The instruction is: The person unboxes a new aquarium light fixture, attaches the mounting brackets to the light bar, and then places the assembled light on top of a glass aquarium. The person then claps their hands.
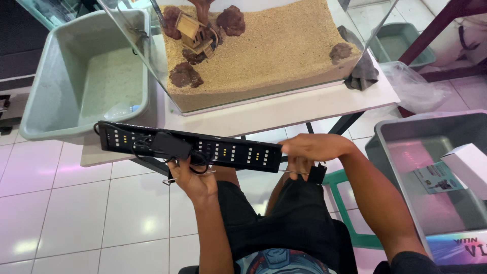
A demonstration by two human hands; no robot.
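Observation:
A long black light bar (233, 152) with rows of small diodes is held level over my lap, underside up. My left hand (192, 178) grips it from below near the middle, next to a black power adapter (170, 144) and its coiled cable lying on the bar. My right hand (309, 151) grips the bar's right end, where a thin metal wire bracket with a black clip (316, 174) sticks out. Just beyond the bar stands a glass aquarium (264, 56) with sand, brown rocks and a small wooden house.
The aquarium stands on a white table (304, 104) with a grey cloth (361, 71) at its right corner. A green-grey plastic tub (56, 76) is at the left, a grey tub (406, 132) with a white box at the right. A green stool (345, 203) and tiled floor lie below.

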